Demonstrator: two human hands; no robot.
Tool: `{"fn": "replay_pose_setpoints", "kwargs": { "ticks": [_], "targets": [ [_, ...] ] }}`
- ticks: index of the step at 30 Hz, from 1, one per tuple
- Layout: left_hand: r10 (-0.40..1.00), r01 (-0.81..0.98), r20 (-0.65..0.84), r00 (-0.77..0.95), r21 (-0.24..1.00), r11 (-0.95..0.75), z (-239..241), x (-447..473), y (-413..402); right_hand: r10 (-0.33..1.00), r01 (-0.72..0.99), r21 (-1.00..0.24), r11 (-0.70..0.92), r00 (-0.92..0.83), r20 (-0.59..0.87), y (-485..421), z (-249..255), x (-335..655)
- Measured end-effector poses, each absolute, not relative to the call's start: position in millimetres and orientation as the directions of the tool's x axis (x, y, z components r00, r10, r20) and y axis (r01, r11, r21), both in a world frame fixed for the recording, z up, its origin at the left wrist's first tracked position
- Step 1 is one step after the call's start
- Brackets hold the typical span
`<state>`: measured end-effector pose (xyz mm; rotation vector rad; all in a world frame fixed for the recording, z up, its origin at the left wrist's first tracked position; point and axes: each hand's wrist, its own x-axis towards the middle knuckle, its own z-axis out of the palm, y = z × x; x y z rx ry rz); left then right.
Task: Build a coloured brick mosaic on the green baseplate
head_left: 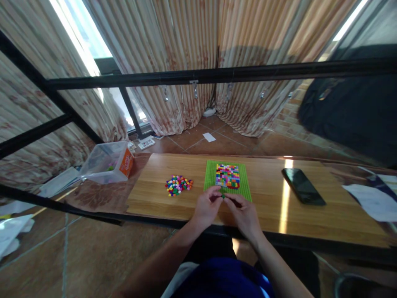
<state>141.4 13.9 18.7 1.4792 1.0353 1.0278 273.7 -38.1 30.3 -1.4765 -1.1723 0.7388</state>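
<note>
A small dark green brick (223, 195) is pinched between the fingertips of my left hand (207, 205) and my right hand (243, 212). Both hands meet over the near edge of a light green baseplate (211, 170). On that plate, just beyond my fingers, many-coloured bricks (228, 174) stand packed together in a roughly square block. My fingers hide the plate's front part and some of the small brick. To the left of my left hand, a loose pile of coloured bricks (179, 185) lies on the wooden board (149, 198).
A black phone (303, 187) lies on the board at the right, with white paper (366, 202) past it. Far left stands a clear plastic box (104, 165) with an orange label. A black metal bar (204, 76) crosses in front of the curtains (155, 37).
</note>
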Motion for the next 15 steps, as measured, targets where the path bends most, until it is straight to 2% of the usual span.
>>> {"fn": "replay_pose_setpoints", "kwargs": {
  "ticks": [7, 12, 15],
  "targets": [
    [0.931, 0.068, 0.107, 0.350, 0.988, -0.140, 18, 151, 15, 0.926, 0.186, -0.982, -0.040, 0.376, 0.033, -36, 27, 287],
    [0.928, 0.068, 0.129, 0.351, 0.984, -0.162, 16, 153, 24, 0.928, 0.296, -0.955, -0.008, 0.358, 0.104, -24, 28, 295],
    [0.934, 0.212, 0.222, 0.280, 0.935, -0.285, 14, 149, 32, 0.893, 0.444, -0.896, 0.020, 0.395, 0.216, -12, 28, 301]
  ]
}}
